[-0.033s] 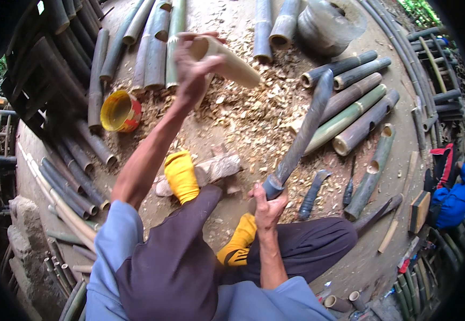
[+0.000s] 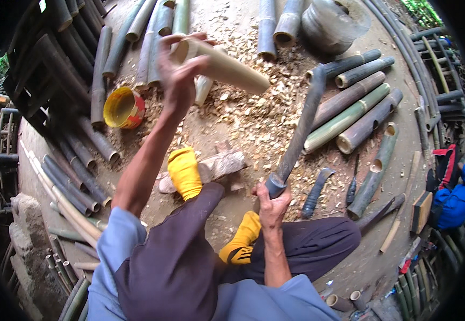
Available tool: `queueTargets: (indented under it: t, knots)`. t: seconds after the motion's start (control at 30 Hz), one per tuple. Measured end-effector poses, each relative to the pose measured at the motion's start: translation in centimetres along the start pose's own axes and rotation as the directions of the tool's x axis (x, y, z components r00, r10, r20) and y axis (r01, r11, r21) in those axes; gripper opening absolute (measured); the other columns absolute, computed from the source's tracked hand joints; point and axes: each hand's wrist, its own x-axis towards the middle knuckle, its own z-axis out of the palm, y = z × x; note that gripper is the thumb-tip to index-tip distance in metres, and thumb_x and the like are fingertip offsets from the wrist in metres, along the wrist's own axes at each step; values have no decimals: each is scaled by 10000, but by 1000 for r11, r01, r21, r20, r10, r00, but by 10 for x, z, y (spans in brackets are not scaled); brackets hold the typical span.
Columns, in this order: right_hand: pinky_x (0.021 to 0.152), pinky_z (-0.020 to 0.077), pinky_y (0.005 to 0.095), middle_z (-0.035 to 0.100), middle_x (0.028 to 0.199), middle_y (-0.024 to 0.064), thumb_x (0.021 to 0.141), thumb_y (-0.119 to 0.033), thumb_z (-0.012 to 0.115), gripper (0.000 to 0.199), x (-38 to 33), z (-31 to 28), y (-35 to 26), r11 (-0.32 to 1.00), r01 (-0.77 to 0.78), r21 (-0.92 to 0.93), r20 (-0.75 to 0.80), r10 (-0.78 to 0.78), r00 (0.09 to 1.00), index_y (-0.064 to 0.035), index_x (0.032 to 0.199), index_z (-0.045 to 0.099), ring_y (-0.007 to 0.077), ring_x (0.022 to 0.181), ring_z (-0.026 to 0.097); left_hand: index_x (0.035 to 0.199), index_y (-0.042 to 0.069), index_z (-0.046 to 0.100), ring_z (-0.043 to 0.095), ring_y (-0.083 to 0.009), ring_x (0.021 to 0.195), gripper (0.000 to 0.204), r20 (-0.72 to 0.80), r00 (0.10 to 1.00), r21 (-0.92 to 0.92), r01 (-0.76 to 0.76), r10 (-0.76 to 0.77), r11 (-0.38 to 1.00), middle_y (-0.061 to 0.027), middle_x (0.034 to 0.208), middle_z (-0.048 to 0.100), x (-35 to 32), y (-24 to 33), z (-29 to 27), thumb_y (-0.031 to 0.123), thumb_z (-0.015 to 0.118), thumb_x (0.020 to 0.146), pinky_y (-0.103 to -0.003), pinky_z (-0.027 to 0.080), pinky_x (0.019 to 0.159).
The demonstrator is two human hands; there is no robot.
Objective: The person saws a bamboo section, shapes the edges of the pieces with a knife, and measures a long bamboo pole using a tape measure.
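Out in front, my left hand (image 2: 179, 80) grips a pale, peeled bamboo tube (image 2: 235, 69) near its open end, and the tube slants down to the right. The hand is slightly blurred. Above my bent right leg, my right hand (image 2: 273, 209) is wrapped round the dark handle of a machete (image 2: 300, 128). Its long grey blade points up and away, apart from the tube. Behind the left hand, a second short pale piece of bamboo (image 2: 203, 90) rests on the ground. My foot in a yellow sock (image 2: 184, 174) presses on a rough wood block (image 2: 226, 163).
Wood shavings (image 2: 237, 117) cover the ground ahead. Bamboo tubes (image 2: 350, 115) lie at the right, with more at the far left. A yellow-red bucket (image 2: 125, 109) stands left of my forearm. A dark-handled tool (image 2: 317, 193) and a blue bag (image 2: 453, 200) are at the right.
My left hand has shifted a little left and nearer, and the tube's lower end has swung slightly right. The machete stays in my right hand, its blade slightly more upright.
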Motion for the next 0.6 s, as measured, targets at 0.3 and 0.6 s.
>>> queueTargets:
  t: [0.3,0.6]
  knots:
    - [579,490,328,618,723,111,797,-180,688,365,-63,10,42,958,-61,-282,296,147,944,-18,1040,469,203,636,628,1191,26,389,610,-266,897,536,-326,940,57,124,-99,991,-161,1008,584,-156,75,-75,53,657,728,-409,474,871]
    - [610,524,350,635,771,149,793,-170,686,436,-57,29,3,922,132,-363,262,-34,964,-23,1118,437,267,703,670,1019,-35,466,620,-250,683,335,-359,930,82,113,-77,990,-137,809,566,-152,36,-64,105,600,746,-391,540,636]
